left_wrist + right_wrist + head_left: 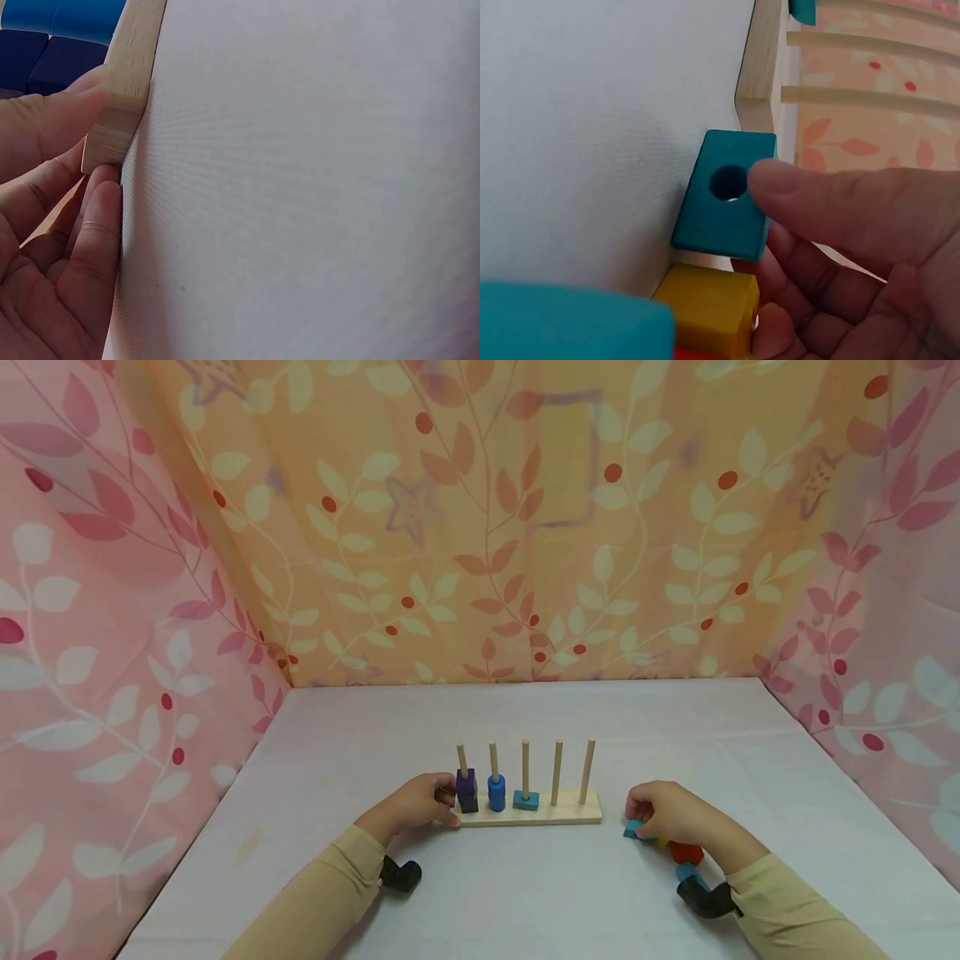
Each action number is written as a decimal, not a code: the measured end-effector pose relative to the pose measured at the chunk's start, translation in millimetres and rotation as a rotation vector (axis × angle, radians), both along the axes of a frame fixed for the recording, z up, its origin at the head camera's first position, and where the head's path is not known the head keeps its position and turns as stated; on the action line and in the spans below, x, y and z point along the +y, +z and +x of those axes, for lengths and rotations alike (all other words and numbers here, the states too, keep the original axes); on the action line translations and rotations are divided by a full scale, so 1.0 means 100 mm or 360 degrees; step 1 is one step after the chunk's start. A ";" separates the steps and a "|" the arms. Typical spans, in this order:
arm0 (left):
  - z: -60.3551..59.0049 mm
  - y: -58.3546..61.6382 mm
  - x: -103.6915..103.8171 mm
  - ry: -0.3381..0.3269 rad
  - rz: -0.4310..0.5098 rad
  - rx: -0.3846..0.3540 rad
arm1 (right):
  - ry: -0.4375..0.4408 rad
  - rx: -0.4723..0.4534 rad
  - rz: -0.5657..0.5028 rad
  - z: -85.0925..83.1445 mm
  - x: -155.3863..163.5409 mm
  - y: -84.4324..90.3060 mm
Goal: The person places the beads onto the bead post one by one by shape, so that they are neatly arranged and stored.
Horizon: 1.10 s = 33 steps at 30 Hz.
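Observation:
A wooden peg board (573, 817) with several upright pegs stands on the white table. My left hand (420, 800) grips its left end, with the thumb (52, 124) on the wood's upper side and fingertips at its lower edge. Purple blocks (467, 787) sit on the leftmost peg, blue rounded pieces (497, 793) on the second, and one teal block (527, 801) on the middle peg. To the right of the board, my right hand (678, 817) pinches a teal rectangular block (712, 217) with a round hole through it. The block is tilted, its hole facing the wrist camera.
Beside the right hand lie a yellow block (705, 304), a red block (686, 853) and another teal block (688, 873). Black wrist cameras (705, 900) are strapped at both sleeves. Patterned curtains (480, 568) enclose the table (360, 718) at the back and sides.

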<state>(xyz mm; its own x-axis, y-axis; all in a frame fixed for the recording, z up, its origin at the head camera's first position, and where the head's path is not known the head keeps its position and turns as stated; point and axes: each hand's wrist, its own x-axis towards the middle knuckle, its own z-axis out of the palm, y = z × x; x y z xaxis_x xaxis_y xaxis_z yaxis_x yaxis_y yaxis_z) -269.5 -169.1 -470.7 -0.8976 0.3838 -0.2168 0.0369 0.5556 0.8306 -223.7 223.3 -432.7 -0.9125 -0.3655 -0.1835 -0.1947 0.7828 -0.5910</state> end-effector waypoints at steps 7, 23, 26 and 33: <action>0.02 0.04 0.02 0.0021 -0.0027 -0.0004 | -0.0065 0.0006 0.0050 -0.03 -0.04 0.00; 0.03 0.07 0.03 0.0018 -0.0009 -0.0001 | -0.0070 -0.0020 0.0032 -0.07 0.01 -0.02; 0.03 0.06 0.03 0.0017 -0.0007 0.0000 | -0.0065 -0.0020 0.0032 -0.06 0.00 -0.03; 0.03 0.05 0.02 0.0008 -0.0014 0.0015 | -0.0032 0.0064 0.0085 -0.05 -0.01 -0.04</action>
